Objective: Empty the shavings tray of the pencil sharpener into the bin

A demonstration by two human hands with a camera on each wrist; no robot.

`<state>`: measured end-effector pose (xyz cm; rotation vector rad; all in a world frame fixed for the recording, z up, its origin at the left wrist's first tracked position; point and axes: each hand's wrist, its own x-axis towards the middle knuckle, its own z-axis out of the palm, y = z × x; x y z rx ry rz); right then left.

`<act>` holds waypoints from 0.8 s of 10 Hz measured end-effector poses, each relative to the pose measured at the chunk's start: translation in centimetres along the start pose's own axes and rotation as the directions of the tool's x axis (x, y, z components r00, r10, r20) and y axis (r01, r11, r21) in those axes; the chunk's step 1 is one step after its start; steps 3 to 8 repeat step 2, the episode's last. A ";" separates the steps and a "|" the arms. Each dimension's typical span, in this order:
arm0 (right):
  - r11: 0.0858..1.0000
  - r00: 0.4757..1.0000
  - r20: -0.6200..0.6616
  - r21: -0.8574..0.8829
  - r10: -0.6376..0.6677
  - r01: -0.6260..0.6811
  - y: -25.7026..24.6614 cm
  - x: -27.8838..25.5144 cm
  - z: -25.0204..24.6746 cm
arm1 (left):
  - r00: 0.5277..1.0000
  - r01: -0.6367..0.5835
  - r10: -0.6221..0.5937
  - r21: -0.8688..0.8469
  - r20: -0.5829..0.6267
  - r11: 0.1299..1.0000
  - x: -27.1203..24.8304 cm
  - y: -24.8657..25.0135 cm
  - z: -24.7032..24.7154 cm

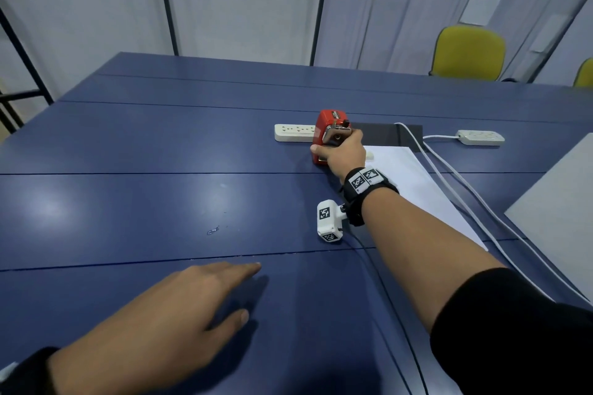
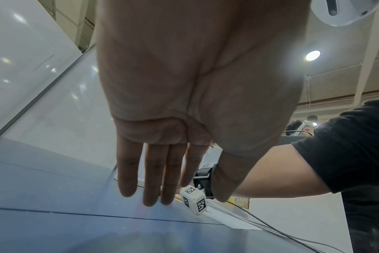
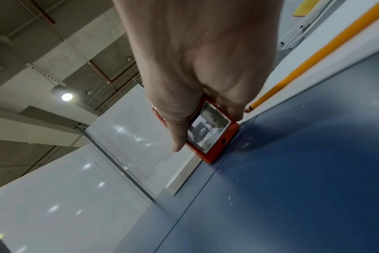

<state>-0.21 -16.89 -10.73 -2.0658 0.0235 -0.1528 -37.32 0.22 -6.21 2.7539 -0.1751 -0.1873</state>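
A red pencil sharpener (image 1: 326, 131) stands on the blue table (image 1: 128, 154) past its middle. My right hand (image 1: 341, 152) grips it from the near side, thumb on its left side and fingers round its right. In the right wrist view the sharpener's (image 3: 214, 137) clear-fronted shavings tray (image 3: 208, 130) sits in the red body between my thumb and fingers. My left hand (image 1: 179, 308) hovers low over the near table, flat, fingers straight and holding nothing. The left wrist view shows the left hand's (image 2: 173, 171) palm and straight fingers. No bin is in view.
A white power strip (image 1: 293, 132) lies just behind the sharpener on its left. Another power strip (image 1: 480, 137) and white cables (image 1: 449, 176) lie to the right, beside a white sheet (image 1: 417, 183) and a grey board (image 1: 558, 199). A yellow pencil (image 3: 303, 68) lies near the sharpener. Yellow chairs (image 1: 468, 53) stand beyond the table.
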 end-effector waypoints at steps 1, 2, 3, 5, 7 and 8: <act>0.999 0.999 0.041 -0.009 0.036 -0.036 -0.7 -1.1 -1.0 | 1.000 0.012 -0.012 0.038 -0.023 0.999 0.0 0.3 -0.2; 1.000 0.998 0.061 0.008 0.022 -0.022 -0.9 -2.3 -2.0 | 1.000 0.009 -0.009 0.069 -0.002 0.998 -0.7 1.1 -0.2; 1.000 0.998 0.061 0.008 0.022 -0.022 -0.9 -2.3 -2.0 | 1.000 0.009 -0.009 0.069 -0.002 0.998 -0.7 1.1 -0.2; 1.000 0.998 0.061 0.008 0.022 -0.022 -0.9 -2.3 -2.0 | 1.000 0.009 -0.009 0.069 -0.002 0.998 -0.7 1.1 -0.2; 1.000 0.998 0.061 0.008 0.022 -0.022 -0.9 -2.3 -2.0 | 1.000 0.009 -0.009 0.069 -0.002 0.998 -0.7 1.1 -0.2; 1.000 0.998 0.061 0.008 0.022 -0.022 -0.9 -2.3 -2.0 | 1.000 0.009 -0.009 0.069 -0.002 0.998 -0.7 1.1 -0.2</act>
